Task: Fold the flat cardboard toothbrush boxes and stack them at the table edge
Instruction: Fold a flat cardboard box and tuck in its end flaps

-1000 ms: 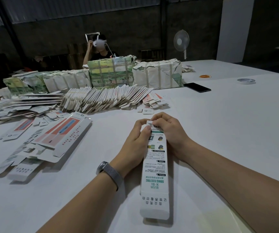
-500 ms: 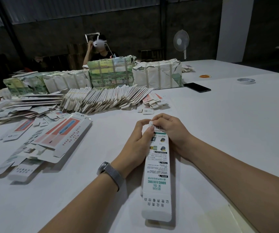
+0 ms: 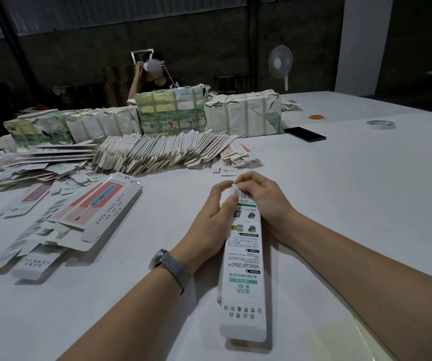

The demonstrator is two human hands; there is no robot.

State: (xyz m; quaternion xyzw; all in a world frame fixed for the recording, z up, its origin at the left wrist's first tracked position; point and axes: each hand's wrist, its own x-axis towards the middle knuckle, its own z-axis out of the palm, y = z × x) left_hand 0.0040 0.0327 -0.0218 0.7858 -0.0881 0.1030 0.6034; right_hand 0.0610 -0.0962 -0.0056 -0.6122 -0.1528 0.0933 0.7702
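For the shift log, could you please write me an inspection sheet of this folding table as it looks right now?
Surface: white table, dimly lit.
Job's things: one toothbrush box lies lengthwise before the person; a leaning row of flat boxes and loose flat boxes lie on the left.
Clutter: wrapped bundles, a dark phone, a tape roll, an orange object, too small to identify.
Grippers: left hand and right hand pinch the box's far end by the barcode.
Cables: a thin white cord at the other person's headset.
Surroundings: a person seated opposite, a standing fan, dark walls.
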